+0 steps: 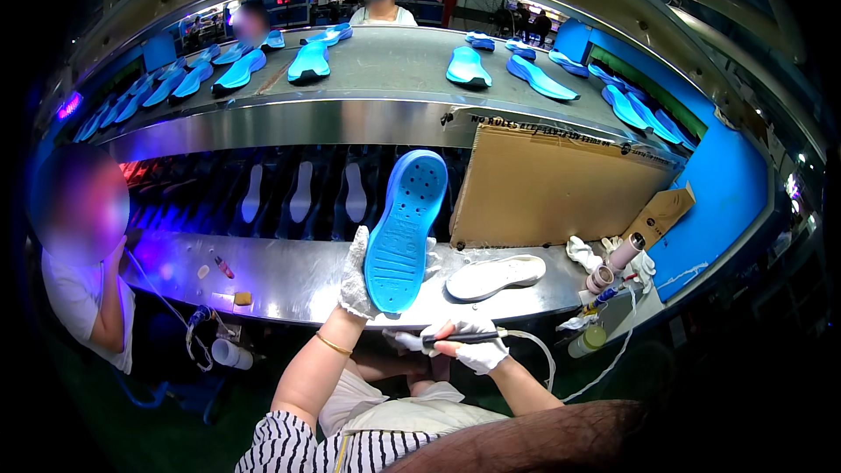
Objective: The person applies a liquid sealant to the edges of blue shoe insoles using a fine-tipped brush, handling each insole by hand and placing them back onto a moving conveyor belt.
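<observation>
left hand (355, 273): gloved in white, mine, clenched round the heel end of the blue sole (405, 229), holding it up on end with the tread facing me.
right hand (476, 346): gloved too, closed on a thin dark brush handle (460, 337), held flat and low by my lap; its tip points toward my left and I can't make out the bristles.
blue sole, where: in the air above the steel bench edge (298, 285), toe up near the cardboard sheet (547, 188), heel down in my palm.
blue sole, feel: I judge it light, foam or rubber, a bit flexible along its length, so it probably bows if pinched at one end only. Ribbed tread and cloth glove give decent grip; doesn't look slippery or fragile.
blue sole, where to hold: I judge the heel or narrow waist best, fingers wrapped over both edges, thumb on the back.
white sole (495, 276): lying flat on the bench just right of the blue one, apart from it, untouched.
glue pot and rolls (613, 263): far right end of the bench, well away from my hands.
conveyor (385, 57): behind, carrying more blue soles in rows.
another person (83, 289): seated to my left, hands not near mine.
</observation>
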A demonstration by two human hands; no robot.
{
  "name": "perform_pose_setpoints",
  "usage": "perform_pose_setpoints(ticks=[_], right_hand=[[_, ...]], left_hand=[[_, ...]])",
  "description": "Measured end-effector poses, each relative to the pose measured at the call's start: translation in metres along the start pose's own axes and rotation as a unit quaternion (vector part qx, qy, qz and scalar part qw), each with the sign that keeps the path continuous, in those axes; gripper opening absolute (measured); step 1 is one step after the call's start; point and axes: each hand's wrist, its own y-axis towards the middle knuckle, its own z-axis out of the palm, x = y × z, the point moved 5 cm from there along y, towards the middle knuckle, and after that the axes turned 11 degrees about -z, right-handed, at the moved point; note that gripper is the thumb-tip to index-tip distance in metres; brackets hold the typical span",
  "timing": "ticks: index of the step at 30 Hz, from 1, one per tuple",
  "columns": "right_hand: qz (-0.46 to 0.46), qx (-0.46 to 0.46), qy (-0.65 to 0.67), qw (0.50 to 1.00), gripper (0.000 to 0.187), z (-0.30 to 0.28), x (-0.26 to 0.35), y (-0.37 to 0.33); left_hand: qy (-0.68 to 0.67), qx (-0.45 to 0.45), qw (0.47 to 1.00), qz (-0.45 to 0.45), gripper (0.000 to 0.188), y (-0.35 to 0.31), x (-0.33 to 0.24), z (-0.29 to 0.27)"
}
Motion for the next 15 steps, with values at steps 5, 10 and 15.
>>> perform_pose_setpoints(ticks=[5,10,15], right_hand=[[-0.157,-0.029,-0.158,0.975,0.015,-0.007,0.036,0.019],[-0.216,0.069,-0.274,0.935,0.018,-0.004,0.036,0.036],[-0.145,0.135,-0.239,0.951,0.015,-0.004,0.02,0.04]], left_hand=[[-0.021,-0.024,0.998,-0.05,0.065,-0.001,0.007,0.003],[0.009,-0.079,0.99,-0.116,0.061,0.006,0.008,-0.008],[0.103,-0.124,0.968,-0.191,0.058,0.012,0.014,-0.013]])
